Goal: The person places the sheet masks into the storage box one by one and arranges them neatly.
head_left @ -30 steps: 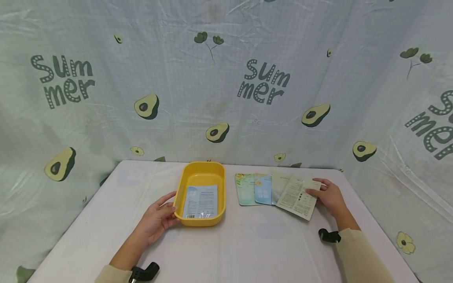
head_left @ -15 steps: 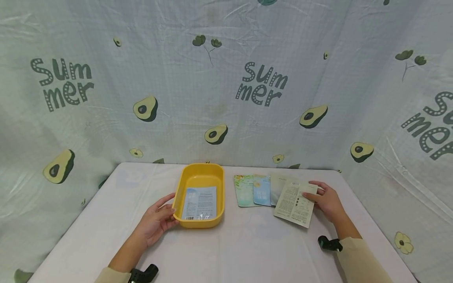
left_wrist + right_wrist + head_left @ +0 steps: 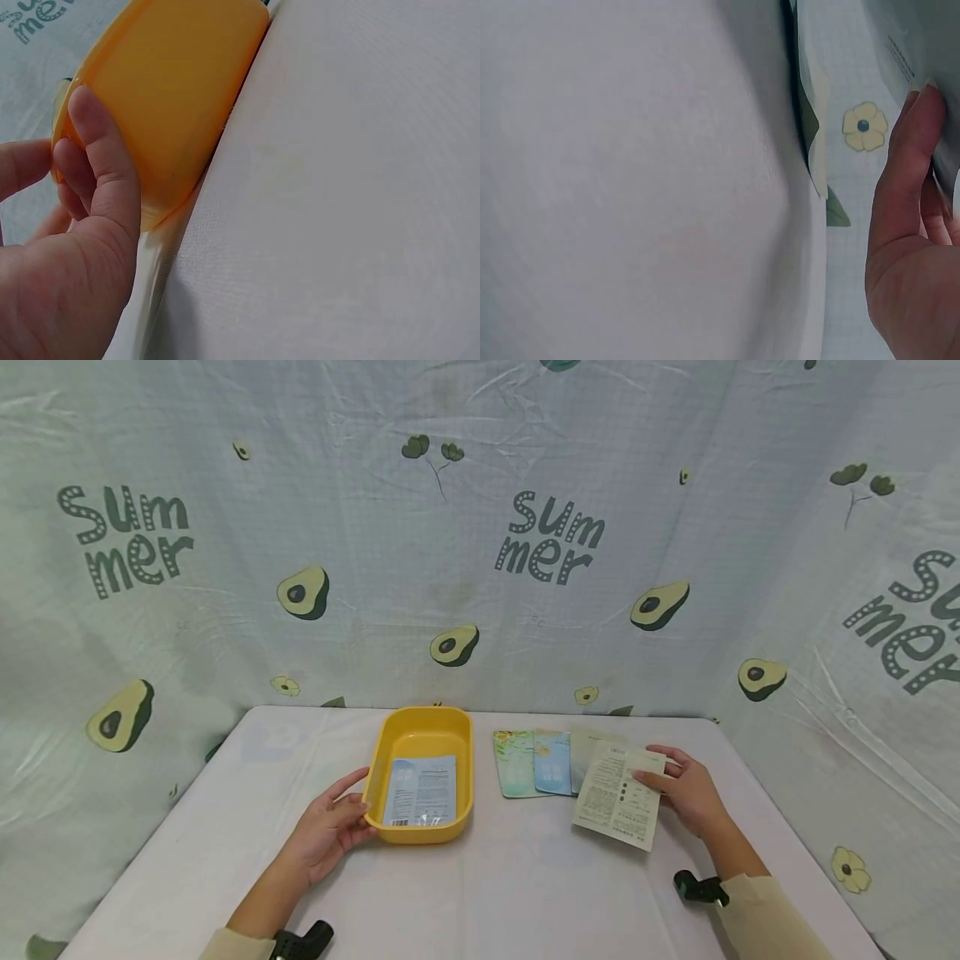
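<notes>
My left hand (image 3: 330, 835) holds the near left corner of a yellow plastic tray (image 3: 423, 837); in the left wrist view the thumb lies along the tray's outer wall (image 3: 180, 90) and fingers are at its rim. Inside the tray lies a pale blue flat packet (image 3: 420, 789). My right hand (image 3: 693, 789) pinches a cream flat packet (image 3: 621, 795) covered in small print by its right edge, tilted above the table. In the right wrist view this packet (image 3: 930, 45) shows only in part, at the thumb.
A green packet (image 3: 516, 764), a blue packet (image 3: 552, 764) and a pale grey-green packet (image 3: 587, 745) lie overlapping in a row right of the tray. The white-covered table (image 3: 525, 893) ends at a patterned curtain (image 3: 375, 527) behind and at the sides.
My right hand has drawn the cream packet slightly left and toward me, off most of the grey-green packet. The left hand and tray stay put; the whole head view has shifted slightly.
</notes>
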{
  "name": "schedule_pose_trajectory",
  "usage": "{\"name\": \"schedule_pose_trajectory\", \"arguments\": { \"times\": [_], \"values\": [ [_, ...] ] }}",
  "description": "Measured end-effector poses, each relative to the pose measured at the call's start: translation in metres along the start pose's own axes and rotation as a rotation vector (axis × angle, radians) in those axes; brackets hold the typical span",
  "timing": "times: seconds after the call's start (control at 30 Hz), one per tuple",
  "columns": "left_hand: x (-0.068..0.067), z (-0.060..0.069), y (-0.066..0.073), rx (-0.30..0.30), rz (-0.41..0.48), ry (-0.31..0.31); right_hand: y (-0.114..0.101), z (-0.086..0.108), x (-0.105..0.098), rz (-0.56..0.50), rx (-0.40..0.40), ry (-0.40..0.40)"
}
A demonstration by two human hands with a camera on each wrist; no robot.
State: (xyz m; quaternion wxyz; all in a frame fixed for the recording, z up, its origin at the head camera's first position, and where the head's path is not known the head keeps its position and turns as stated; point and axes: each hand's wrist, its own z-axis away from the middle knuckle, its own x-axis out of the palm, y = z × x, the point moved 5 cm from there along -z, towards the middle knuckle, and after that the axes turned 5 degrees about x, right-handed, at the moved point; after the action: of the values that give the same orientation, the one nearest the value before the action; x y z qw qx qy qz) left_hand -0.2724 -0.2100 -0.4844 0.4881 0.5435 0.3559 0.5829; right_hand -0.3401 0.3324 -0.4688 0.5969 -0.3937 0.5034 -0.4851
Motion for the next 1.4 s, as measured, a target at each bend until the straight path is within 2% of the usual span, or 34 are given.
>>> {"name": "schedule_pose_trajectory", "arguments": {
  "times": [0.63,1.0,1.4],
  "values": [
    [-0.004,-0.002,0.000,-0.017,-0.029,-0.013,-0.009,0.026,0.030,-0.063,-0.001,-0.023],
    [-0.006,-0.001,0.003,-0.012,-0.022,-0.070,-0.016,0.039,0.061,-0.091,-0.007,-0.071],
    [-0.007,0.000,0.003,-0.017,-0.029,-0.087,-0.019,0.037,0.086,-0.111,-0.007,-0.104]
  ]
}}
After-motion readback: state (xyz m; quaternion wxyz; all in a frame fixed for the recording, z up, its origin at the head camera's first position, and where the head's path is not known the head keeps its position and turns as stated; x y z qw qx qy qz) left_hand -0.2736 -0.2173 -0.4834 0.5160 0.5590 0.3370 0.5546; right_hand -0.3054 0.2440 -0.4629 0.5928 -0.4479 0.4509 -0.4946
